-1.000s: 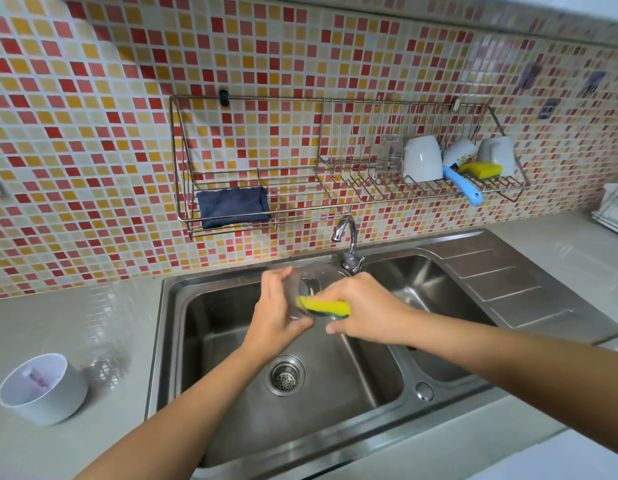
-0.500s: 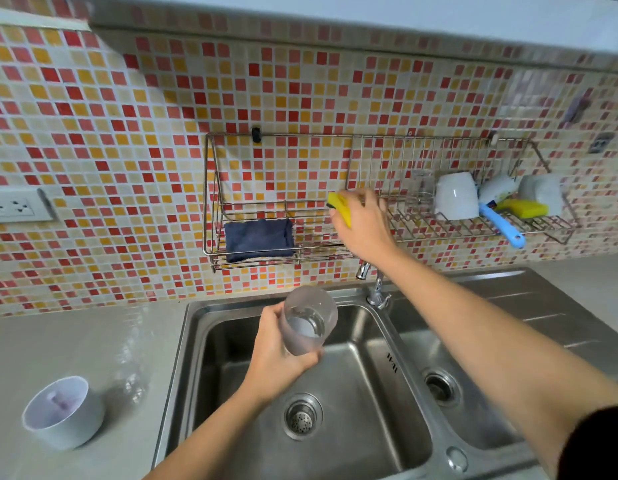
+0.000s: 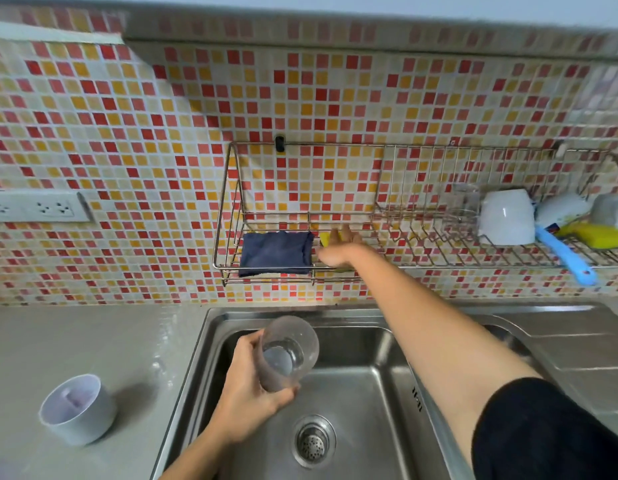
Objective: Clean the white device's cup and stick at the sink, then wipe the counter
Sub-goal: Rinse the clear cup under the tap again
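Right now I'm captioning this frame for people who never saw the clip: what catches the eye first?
The red, orange and yellow mosaic wall fills the upper half. Against it, the right hand reaches into the wire rack beside a folded blue cloth. Below, the left hand holds a clear cup tilted over the steel sink.

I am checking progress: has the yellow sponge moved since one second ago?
Yes. The right hand carried the sponge up from the sink to the wire rack, beside the blue cloth.

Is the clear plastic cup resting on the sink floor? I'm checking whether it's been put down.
No, the left hand holds the clear plastic cup tilted in the air above the steel sink basin.
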### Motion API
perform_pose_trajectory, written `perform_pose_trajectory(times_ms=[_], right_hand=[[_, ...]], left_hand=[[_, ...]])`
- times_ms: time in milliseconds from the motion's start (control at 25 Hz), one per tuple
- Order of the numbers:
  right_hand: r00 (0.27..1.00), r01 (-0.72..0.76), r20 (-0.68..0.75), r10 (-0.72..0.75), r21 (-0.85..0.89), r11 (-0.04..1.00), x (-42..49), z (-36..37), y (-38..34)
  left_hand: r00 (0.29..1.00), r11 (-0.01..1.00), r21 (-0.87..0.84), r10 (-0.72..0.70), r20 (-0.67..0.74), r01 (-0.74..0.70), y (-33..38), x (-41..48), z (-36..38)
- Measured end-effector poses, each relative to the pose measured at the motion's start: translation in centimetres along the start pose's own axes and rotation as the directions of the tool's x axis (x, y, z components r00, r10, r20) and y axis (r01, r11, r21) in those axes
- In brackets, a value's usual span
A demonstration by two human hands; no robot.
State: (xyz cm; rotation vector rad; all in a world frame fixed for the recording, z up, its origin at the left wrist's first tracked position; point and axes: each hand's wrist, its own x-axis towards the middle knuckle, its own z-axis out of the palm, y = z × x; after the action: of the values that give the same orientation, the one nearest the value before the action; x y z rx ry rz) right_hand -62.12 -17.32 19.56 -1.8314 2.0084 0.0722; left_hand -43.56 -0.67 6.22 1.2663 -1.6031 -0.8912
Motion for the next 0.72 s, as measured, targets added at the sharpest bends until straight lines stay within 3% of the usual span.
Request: perform_pose_trajectory(times_ms=[80, 120, 160, 240, 360, 440, 480, 520, 600, 680, 720], right_hand=[[0.977, 0.086, -0.199, -0.076, 0.042, 0.995, -0.8, 0.2, 0.4], [0.925, 0.154, -0.361, -0.12, 0.066, 0.986, -1.4, 0.5, 0.9], [0.834, 0.233, -0.53, -0.157, 0.079, 0.969, -2.2, 0.7, 1.7], [0.584, 0.38, -0.796, -0.161, 0.093, 0.92, -4.0, 1.4, 4.1], [0.262, 0.519, -0.963, 0.055, 0.189, 0.834, -6.4, 4.2, 9.7], [0.213, 0.533, -0.946, 0.245, 0.323, 0.782, -7.4, 7.8, 14.1], [0.23, 0.498, -0.923, 0.309, 0.384, 0.777, -7.3, 9.8, 16.3], [0.291, 0.433, -0.893, 0.343, 0.443, 0.785, -6.6, 11.7, 18.4], [0.534, 0.188, -0.762, 0.366, 0.529, 0.827, -4.0, 14.8, 22.0], [0.801, -0.062, -0.506, 0.321, 0.464, 0.884, -1.2, 16.4, 24.3], [0.871, -0.116, -0.388, 0.301, 0.433, 0.894, 0.1, 16.8, 25.1]], left_hand=[[0.999, 0.999, -0.032, -0.026, 0.019, 0.027, 0.1, 0.1, 1.1], [0.999, 0.998, -0.05, -0.038, 0.028, 0.039, 0.3, 0.3, 1.8], [0.998, 0.997, -0.064, -0.041, 0.036, 0.044, 0.6, 0.4, 2.5], [0.999, 0.995, -0.095, -0.032, 0.041, 0.035, 1.3, 1.0, 4.2], [0.995, 0.982, -0.184, -0.033, 0.096, 0.05, 1.7, 1.5, 6.7], [0.981, 0.962, -0.249, -0.066, 0.18, 0.111, 1.4, 1.4, 8.7], [0.973, 0.951, -0.272, -0.089, 0.212, 0.146, 1.2, 1.4, 9.7], [0.965, 0.936, -0.295, -0.123, 0.23, 0.19, 1.0, 1.3, 10.5], [0.949, 0.913, -0.307, -0.196, 0.246, 0.269, 0.6, 1.3, 12.0], [0.936, 0.878, -0.349, -0.248, 0.251, 0.327, 0.4, 1.7, 12.9], [0.928, 0.862, -0.364, -0.277, 0.249, 0.354, 0.2, 2.0, 13.5]])
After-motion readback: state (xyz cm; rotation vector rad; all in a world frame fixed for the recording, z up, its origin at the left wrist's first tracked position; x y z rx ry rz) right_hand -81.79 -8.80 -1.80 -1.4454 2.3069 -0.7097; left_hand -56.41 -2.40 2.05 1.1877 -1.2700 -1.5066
